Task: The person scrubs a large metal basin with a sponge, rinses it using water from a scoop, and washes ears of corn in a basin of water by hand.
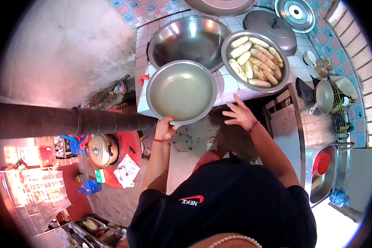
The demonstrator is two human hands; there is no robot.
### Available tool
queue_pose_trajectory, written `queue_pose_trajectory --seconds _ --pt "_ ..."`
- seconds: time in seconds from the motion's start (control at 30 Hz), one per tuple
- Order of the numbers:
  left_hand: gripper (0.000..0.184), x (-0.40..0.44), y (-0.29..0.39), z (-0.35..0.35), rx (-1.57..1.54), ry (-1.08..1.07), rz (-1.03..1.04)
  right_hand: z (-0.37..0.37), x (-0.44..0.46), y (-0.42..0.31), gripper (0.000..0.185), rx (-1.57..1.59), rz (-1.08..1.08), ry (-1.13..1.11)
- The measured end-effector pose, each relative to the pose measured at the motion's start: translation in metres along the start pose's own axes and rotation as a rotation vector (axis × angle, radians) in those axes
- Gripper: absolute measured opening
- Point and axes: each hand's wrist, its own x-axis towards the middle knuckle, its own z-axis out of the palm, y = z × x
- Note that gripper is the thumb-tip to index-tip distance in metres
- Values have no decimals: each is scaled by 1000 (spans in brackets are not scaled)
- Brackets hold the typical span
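My left hand (166, 127) grips the near rim of a metal basin (181, 91) that looks nearly bare inside and overhangs the front edge of the tiled counter (227, 87). Behind this basin is a larger, dark-bottomed metal basin (189, 43). To the right, a metal bowl (283, 82) holds several ears of corn (258, 62), some pale and some brownish. My right hand (240, 113) is in the air just below the bowl, fingers spread, touching nothing.
A grey lid (270, 31) and a round metal lid (295, 15) lie behind the corn. At right are a pan (324, 97) and a sink (324, 177) with a red bowl (321, 163). A pot (100, 151) stands on a red table (127, 142) at left.
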Motion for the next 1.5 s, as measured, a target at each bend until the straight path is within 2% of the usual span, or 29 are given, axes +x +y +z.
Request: queue_pose_trajectory --seconds 0.07,0.1,0.13,0.2,0.27,0.33,0.47,0.67,0.77,0.93,1.03,1.13,1.17,1.27,1.4,1.47,1.5 --pt "30 30 13 -12 -30 -12 -10 -1 -18 -6 84 -110 72 105" --pt "27 31 22 3 -46 83 26 -13 -26 -1 82 -38 109 168" --pt "25 46 26 -2 -29 62 11 -29 -36 6 80 36 146 232" --pt "21 81 37 -25 5 21 -17 -73 -65 33 73 161 94 297" --pt "20 104 52 -25 21 110 -17 -110 -106 56 67 279 82 536" --pt "20 99 63 -1 0 183 49 -124 -135 70 64 361 -13 603" --pt "20 123 75 -8 -32 127 -8 -152 -161 96 57 544 -126 701" --pt "28 145 85 -17 -50 98 -43 -161 -154 116 51 623 -191 748" --pt "33 147 94 -15 -48 56 -41 -160 -148 120 51 669 -210 701" --pt "43 156 113 -16 9 46 -63 -154 -144 127 51 685 -211 746" --pt "48 162 127 -12 1 154 -47 -157 -146 137 51 695 -207 762" --pt "46 168 147 -3 42 182 -52 -157 -152 146 51 695 -214 787" --pt "42 160 152 11 115 241 -12 -157 -154 150 50 694 -218 796" --pt "28 177 173 13 157 229 -55 -159 -161 164 50 743 -224 825" --pt "29 191 198 27 272 281 -71 -182 -173 199 48 833 -266 777" --pt "39 206 211 25 366 206 -36 -216 -175 239 47 887 -313 724" --pt "44 230 220 9 449 179 -8 -207 -178 233 48 873 -303 781"
